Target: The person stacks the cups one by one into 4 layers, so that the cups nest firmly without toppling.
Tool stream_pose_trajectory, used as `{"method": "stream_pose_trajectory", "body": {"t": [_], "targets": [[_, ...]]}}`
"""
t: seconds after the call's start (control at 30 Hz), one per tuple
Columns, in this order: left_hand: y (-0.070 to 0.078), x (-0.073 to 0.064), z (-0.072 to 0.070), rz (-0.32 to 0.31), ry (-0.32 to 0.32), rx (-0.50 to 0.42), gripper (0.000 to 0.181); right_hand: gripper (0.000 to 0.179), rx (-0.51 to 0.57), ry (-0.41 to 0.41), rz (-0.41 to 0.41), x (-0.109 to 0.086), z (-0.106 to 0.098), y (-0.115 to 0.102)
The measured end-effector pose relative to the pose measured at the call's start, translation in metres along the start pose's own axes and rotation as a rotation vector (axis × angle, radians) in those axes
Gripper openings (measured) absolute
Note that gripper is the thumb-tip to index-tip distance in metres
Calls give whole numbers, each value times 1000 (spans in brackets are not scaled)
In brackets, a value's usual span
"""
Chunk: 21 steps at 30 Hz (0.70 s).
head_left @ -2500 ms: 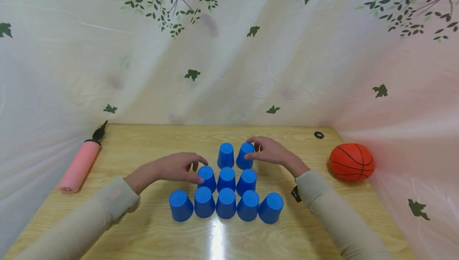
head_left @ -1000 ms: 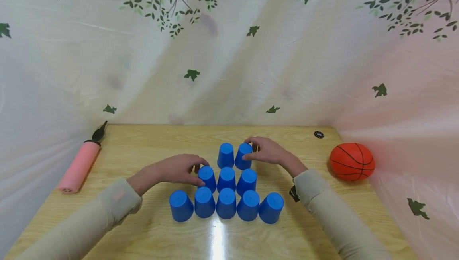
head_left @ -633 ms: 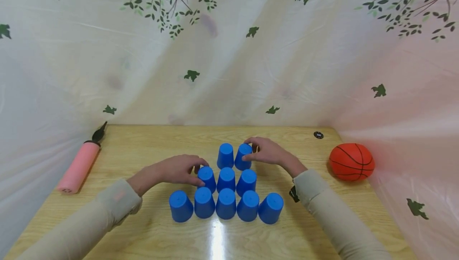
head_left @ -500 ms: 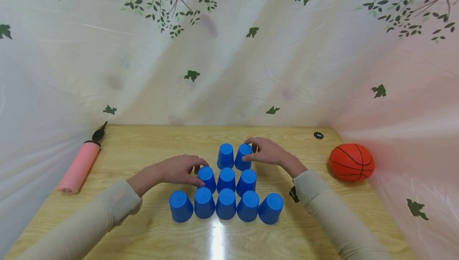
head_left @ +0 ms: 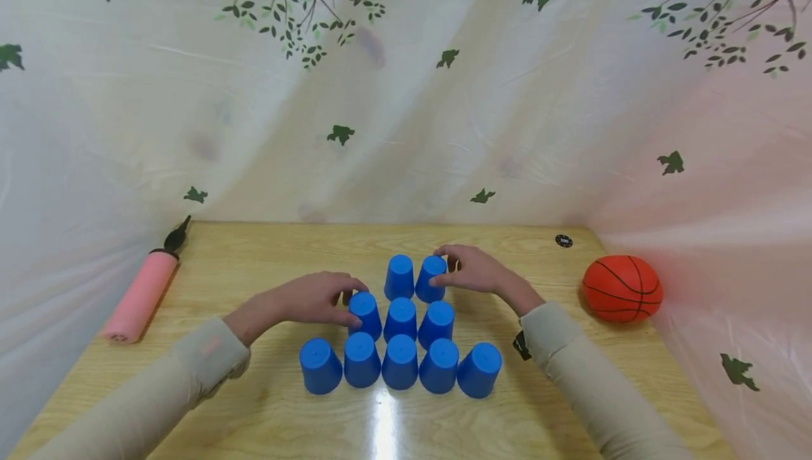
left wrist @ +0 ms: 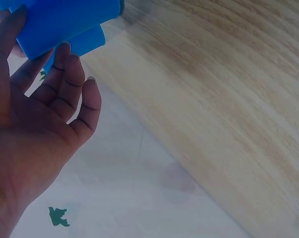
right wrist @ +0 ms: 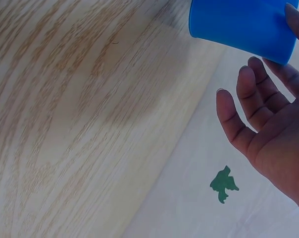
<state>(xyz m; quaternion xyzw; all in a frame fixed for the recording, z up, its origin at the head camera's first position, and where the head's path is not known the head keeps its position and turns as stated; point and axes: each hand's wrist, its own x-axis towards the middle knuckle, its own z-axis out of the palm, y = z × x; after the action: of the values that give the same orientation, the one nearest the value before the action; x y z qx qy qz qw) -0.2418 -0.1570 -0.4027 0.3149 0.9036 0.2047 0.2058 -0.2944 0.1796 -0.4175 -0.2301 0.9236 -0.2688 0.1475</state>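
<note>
Blue cups stand upside down in three rows on the wooden table. My left hand [head_left: 314,298] pinches the left cup [head_left: 366,312] of the middle row between thumb and index finger; its other fingers are loosely bent. At the back, my right hand [head_left: 472,270] holds the right cup [head_left: 428,284] of a pair in the same way, seen close as a blue cup [right wrist: 243,27] in the right wrist view. Beside it stands the other back cup [head_left: 399,278]. Two more middle-row cups, one at the centre [head_left: 400,320], and a front row of several cups [head_left: 400,365] are untouched.
A pink hand pump [head_left: 141,296] with a black nozzle lies at the left. On the right sits a red toy basketball [head_left: 623,289], with a black chip [head_left: 564,241] behind it. A dark object [head_left: 521,345] is partly under the right sleeve. A leaf-print curtain [head_left: 406,108] encloses the table.
The right hand and its cup have shifted slightly left towards the neighbouring back cup. The left hand has closed on its cup, which has just risen slightly. The other cups stay put.
</note>
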Motion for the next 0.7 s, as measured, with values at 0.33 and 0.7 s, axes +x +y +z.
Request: {"method": "stream_pose_trajectory", "body": {"t": [0.33, 0.7], "targets": [[-10, 4, -14, 19, 56, 11, 56, 60, 7, 0, 13, -1, -2, 0], [-13, 12, -27, -25, 71, 13, 60, 61, 17, -3, 20, -10, -6, -3]]}}
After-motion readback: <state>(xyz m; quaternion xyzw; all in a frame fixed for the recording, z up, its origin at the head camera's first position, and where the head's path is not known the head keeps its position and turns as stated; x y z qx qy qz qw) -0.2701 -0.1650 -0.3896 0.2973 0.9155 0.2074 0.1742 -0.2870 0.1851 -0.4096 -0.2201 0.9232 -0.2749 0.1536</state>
